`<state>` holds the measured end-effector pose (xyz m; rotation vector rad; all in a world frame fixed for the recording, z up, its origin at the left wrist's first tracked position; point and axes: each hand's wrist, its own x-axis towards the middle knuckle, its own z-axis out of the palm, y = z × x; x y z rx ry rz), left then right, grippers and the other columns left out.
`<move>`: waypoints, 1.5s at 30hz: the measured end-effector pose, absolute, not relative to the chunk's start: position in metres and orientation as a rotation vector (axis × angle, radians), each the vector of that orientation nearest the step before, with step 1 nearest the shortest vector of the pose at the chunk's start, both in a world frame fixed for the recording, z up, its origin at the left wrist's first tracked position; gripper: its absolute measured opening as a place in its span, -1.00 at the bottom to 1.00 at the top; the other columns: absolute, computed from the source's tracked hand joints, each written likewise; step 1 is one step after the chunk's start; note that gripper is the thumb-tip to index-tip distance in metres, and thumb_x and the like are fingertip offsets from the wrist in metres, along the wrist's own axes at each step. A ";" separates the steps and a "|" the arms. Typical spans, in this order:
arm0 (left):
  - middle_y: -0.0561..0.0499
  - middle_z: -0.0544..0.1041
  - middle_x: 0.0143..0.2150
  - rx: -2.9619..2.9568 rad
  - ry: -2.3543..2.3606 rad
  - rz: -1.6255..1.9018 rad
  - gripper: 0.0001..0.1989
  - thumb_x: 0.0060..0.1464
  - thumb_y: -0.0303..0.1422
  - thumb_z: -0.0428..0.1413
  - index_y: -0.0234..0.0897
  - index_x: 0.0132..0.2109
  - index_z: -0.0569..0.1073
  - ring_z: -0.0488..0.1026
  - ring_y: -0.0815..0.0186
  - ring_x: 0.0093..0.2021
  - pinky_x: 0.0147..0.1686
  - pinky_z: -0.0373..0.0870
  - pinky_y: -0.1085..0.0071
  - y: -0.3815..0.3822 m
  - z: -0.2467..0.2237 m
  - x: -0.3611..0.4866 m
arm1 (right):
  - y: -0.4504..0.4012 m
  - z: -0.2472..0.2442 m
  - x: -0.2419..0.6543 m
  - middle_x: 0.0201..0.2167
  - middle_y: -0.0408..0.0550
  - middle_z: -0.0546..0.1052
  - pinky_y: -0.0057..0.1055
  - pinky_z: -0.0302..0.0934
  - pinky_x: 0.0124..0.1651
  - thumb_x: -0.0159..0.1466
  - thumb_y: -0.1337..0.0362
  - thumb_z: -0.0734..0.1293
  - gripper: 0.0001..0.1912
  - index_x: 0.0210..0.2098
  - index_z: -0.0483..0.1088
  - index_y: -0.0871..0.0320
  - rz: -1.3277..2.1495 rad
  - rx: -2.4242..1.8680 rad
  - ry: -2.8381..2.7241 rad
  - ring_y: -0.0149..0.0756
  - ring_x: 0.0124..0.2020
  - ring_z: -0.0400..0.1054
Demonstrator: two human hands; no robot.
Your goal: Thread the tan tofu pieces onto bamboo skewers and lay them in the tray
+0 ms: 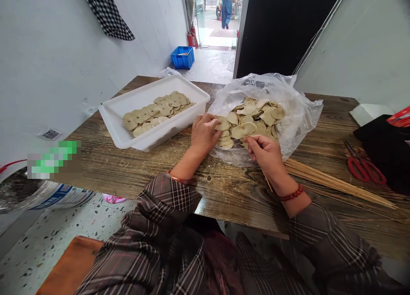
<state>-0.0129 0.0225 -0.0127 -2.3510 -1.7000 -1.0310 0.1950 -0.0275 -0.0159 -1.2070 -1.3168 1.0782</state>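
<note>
Pale, thin round slices [250, 111] lie heaped on a clear plastic bag [294, 111] spread over the wooden table. At the heap's left edge, my left hand [204, 132] has its fingers closed on a slice [221, 123]. My right hand [265, 152] pinches a thin wooden skewer [267, 182] at the front of the heap; the skewer's lower end shows below the hand, and its tip is close to the slices. To the left, a white tray [117, 130] holds rows of threaded slices [144, 115].
A bundle of skewers [339, 182] lies at the right, near red-handled scissors [365, 169] and a black bag [387, 147]. A bucket [60, 194] stands left of the table [105, 171]. Beyond are a blue crate [183, 58] and a person [226, 9] in the doorway.
</note>
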 end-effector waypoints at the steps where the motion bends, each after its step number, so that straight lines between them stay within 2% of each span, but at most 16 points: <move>1: -0.11 0.50 -0.08 -2.373 -1.705 -1.000 -0.81 0.02 -0.39 0.21 -0.22 -0.16 0.57 0.33 0.08 -0.04 0.00 0.27 0.13 0.023 -0.014 -0.013 | -0.027 -0.016 0.195 -0.65 -0.22 0.37 -0.50 -0.08 -0.65 0.19 -0.06 0.37 -0.59 -0.31 0.53 0.22 1.080 -1.201 -1.317 -0.52 -0.70 0.09; 7: -0.10 0.55 -0.13 -2.398 -1.761 -1.024 -0.89 0.09 -0.37 0.17 -0.24 -0.26 0.59 0.37 0.13 -0.10 -0.03 0.25 0.17 0.030 -0.018 -0.015 | -0.028 -0.015 0.195 -0.64 -0.21 0.39 -0.51 -0.08 -0.65 0.20 -0.06 0.37 -0.58 -0.31 0.53 0.22 1.057 -1.203 -1.350 -0.52 -0.69 0.10; 10: -0.12 0.56 -0.19 -2.388 -1.761 -1.157 -0.82 0.16 -0.34 0.09 -0.26 -0.34 0.56 0.39 0.16 -0.13 -0.01 0.24 0.18 0.034 -0.017 -0.015 | -0.028 -0.015 0.195 -0.64 -0.21 0.39 -0.51 -0.08 -0.65 0.19 -0.07 0.37 -0.57 -0.30 0.53 0.22 1.068 -1.218 -1.339 -0.52 -0.70 0.09; 13: -0.07 0.53 -0.31 -2.331 -1.839 -1.508 -0.81 0.16 -0.35 0.07 -0.28 -0.37 0.50 0.38 0.23 -0.22 -0.10 0.28 0.26 0.036 -0.014 -0.017 | -0.028 -0.015 0.195 -0.64 -0.21 0.38 -0.51 -0.06 -0.65 0.20 -0.07 0.36 -0.57 -0.30 0.53 0.22 1.070 -1.209 -1.341 -0.52 -0.70 0.10; 17: 0.05 0.39 -0.46 -2.291 -1.986 -2.170 -0.80 0.16 -0.26 0.05 -0.28 -0.35 0.44 0.28 0.37 -0.41 -0.39 0.23 0.43 0.033 -0.007 -0.019 | -0.029 -0.016 0.194 -0.64 -0.20 0.39 -0.51 -0.04 -0.64 0.21 -0.06 0.35 -0.58 -0.30 0.54 0.21 1.067 -1.201 -1.386 -0.50 -0.69 0.12; 20: 0.07 0.36 -0.47 -2.294 -2.040 -2.543 -0.77 0.10 -0.20 0.11 -0.30 -0.33 0.46 0.23 0.43 -0.47 -0.49 0.17 0.49 0.028 -0.001 -0.019 | -0.032 -0.016 0.194 -0.63 -0.18 0.40 -0.52 -0.04 -0.65 0.21 -0.05 0.35 -0.60 -0.34 0.53 0.20 1.101 -1.202 -1.443 -0.49 -0.68 0.14; 23: 0.07 0.39 -0.45 -2.302 -2.029 -2.742 -0.78 0.01 -0.23 0.19 -0.32 -0.30 0.50 0.21 0.47 -0.50 -0.53 0.12 0.51 0.024 0.005 -0.018 | -0.033 -0.014 0.193 -0.65 -0.18 0.39 -0.52 -0.04 -0.65 0.21 -0.02 0.35 -0.62 -0.38 0.53 0.21 1.103 -1.220 -1.530 -0.50 -0.69 0.14; 29: 0.09 0.39 -0.51 -2.227 -2.072 -2.878 -0.80 -0.13 -0.34 0.27 -0.34 -0.31 0.53 0.15 0.52 -0.56 -0.58 0.04 0.51 0.022 0.010 -0.021 | -0.035 -0.014 0.193 -0.65 -0.18 0.40 -0.50 -0.03 -0.62 0.23 0.02 0.33 -0.64 -0.31 0.56 0.22 1.080 -1.229 -1.647 -0.49 -0.68 0.14; 37: 0.07 0.46 -0.48 -2.169 -1.973 -2.935 -0.78 -0.14 -0.35 0.27 -0.35 -0.29 0.55 0.28 0.49 -0.49 -0.48 0.21 0.51 0.021 0.013 -0.022 | -0.036 -0.015 0.194 -0.63 -0.15 0.41 -0.50 0.00 -0.59 0.25 0.05 0.32 -0.64 -0.29 0.57 0.23 1.010 -1.249 -1.700 -0.46 -0.64 0.16; 45: 0.08 0.46 -0.49 -2.212 -1.986 -2.838 -0.80 -0.13 -0.36 0.25 -0.34 -0.29 0.55 0.28 0.48 -0.49 -0.46 0.23 0.50 0.020 0.013 -0.021 | -0.035 -0.015 0.195 -0.64 -0.15 0.41 -0.49 0.00 -0.58 0.25 0.05 0.31 -0.64 -0.29 0.57 0.23 0.989 -1.253 -1.719 -0.45 -0.64 0.17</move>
